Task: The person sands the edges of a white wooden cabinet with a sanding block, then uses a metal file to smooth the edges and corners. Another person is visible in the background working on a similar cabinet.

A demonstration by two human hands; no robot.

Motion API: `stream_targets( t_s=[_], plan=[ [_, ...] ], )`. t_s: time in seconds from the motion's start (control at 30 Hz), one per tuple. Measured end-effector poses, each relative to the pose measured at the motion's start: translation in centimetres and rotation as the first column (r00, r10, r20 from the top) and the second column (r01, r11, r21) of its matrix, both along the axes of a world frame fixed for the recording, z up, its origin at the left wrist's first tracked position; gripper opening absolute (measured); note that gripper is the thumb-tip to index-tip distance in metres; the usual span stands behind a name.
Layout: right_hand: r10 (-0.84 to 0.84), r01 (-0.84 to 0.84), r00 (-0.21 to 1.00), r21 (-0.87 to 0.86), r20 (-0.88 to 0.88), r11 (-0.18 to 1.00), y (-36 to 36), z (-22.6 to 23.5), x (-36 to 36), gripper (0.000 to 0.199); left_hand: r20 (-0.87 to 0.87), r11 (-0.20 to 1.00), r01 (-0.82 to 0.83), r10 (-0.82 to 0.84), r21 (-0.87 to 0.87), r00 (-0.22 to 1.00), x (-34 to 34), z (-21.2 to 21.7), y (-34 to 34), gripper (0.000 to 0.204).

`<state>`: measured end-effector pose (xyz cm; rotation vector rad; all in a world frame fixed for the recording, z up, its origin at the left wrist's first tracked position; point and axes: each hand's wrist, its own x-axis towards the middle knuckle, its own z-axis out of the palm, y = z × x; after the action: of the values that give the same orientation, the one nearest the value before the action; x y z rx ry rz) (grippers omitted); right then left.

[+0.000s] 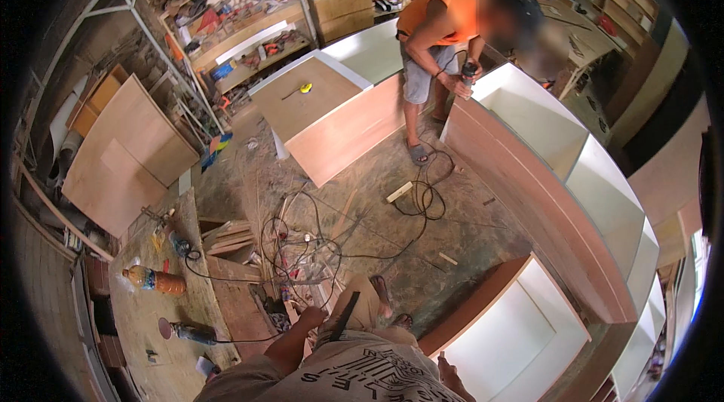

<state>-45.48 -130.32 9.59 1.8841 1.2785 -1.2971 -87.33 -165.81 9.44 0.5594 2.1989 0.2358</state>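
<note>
My left hand [311, 317] is low in the picture, beside my left thigh, its fingers curled; what they hold, if anything, is too small to make out. A long dark strip [346, 314] lies against my trousers just right of it. My right hand [450, 375] is by the near left edge of a low wooden cabinet [498, 326] with a white inside. Its fingers look closed, and a thin pale tip shows above them; I cannot tell what it is. My body hides part of both arms.
A co-worker in an orange top [445, 13] bends over a long white-lined cabinet [528, 168], holding a power tool [469, 72]. A black cable [422, 206] loops across the floor. An angle grinder [188, 332] and a bottle [154, 280] stand on the left bench [139, 319]. A tape measure [305, 88] lies on a panel.
</note>
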Motion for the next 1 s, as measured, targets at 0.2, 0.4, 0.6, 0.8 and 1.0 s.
stream_targets(
  t_s=[0.2, 0.4, 0.6, 0.8, 1.0],
  plan=[
    [-0.147, 0.182, 0.947, 0.101, -0.287, 0.978, 5.9, -3.2, -5.9, 0.048, 0.271, 0.808, -0.529, 0.586, -0.260, 0.763, 2.4, -6.0, -6.1, 0.043],
    [-0.056, 0.066, 0.997, 0.202, -0.054, 0.977, 10.1, -4.5, -19.2, 0.069, 0.386, 0.862, -0.505, 0.482, -0.048, 0.787, -7.7, -8.5, -5.7, 0.063],
    [0.409, -0.380, 0.900, 0.186, -0.152, 0.906, 10.7, 1.1, -38.0, 0.080, -0.218, 0.871, -0.276, 0.386, 0.407, 0.897, -27.5, -6.8, 0.6, 0.049],
    [0.636, -0.474, 0.681, 0.444, -0.363, 0.760, 10.7, 3.9, -53.8, 0.067, 0.015, 0.541, -0.653, 0.764, 0.530, 0.645, -38.9, -2.4, -0.8, 0.050],
    [0.784, -0.634, 0.596, 0.496, -0.175, 0.593, 13.7, -0.2, -57.6, 0.072, -0.012, 0.606, -0.698, 0.759, 0.382, 0.651, -35.0, -6.5, -4.2, 0.043]
  ],
)
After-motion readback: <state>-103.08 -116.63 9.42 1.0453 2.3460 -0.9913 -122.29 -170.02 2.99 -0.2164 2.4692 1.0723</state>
